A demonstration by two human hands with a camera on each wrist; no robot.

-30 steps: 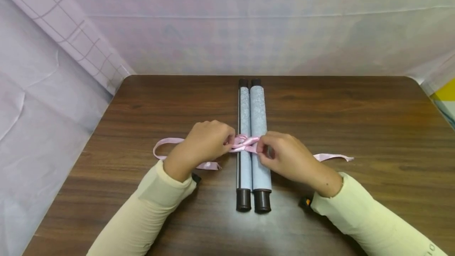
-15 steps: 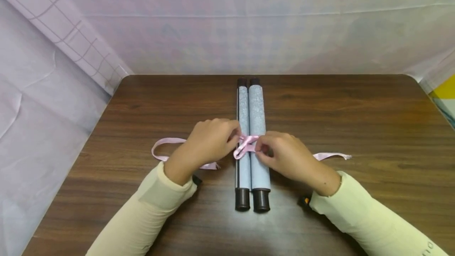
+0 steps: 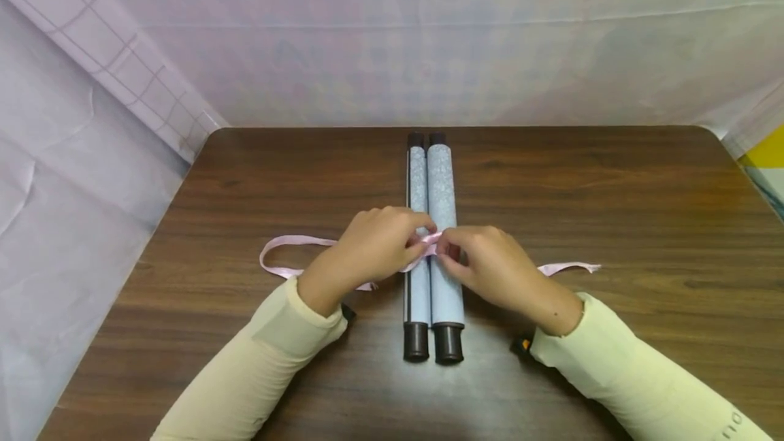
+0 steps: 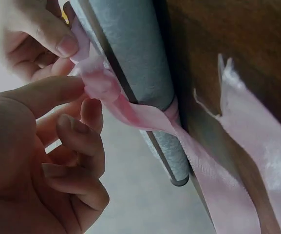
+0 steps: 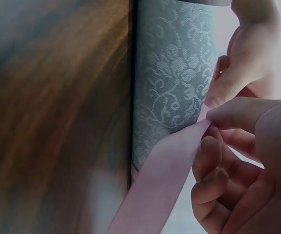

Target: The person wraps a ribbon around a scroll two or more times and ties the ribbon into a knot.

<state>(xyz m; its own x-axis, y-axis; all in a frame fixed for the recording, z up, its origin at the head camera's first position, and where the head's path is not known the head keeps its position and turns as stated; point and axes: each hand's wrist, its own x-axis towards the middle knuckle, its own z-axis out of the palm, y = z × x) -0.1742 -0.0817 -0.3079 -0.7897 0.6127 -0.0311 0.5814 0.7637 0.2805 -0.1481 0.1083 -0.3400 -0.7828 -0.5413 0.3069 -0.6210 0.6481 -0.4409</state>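
A scroll with two light blue, floral-patterned rolls (image 3: 442, 186) lies lengthwise on the table, side by side, with dark brown knobs at both ends. A pink satin ribbon (image 4: 147, 117) passes round its middle and is looped or knotted on top. My left hand (image 3: 381, 243) pinches the ribbon over the left roll. Just right of it, my right hand (image 3: 497, 269) pinches another part between thumb and forefinger. The hands nearly meet, and their fingers partly hide the knot. In the right wrist view a flat ribbon length (image 5: 157, 178) runs down from the fingertips.
The dark wood-grain table (image 3: 245, 182) extends around the scroll. One ribbon tail (image 3: 294, 240) curls on the table to the left, and a frayed tail (image 3: 572, 267) lies to the right. A pale curtain (image 3: 429, 39) hangs behind the far edge.
My left hand has shifted right over the rolls, close to my right hand. The ribbon loop visible half a second ago is now mostly covered by its fingers. The right hand stays nearly in place.
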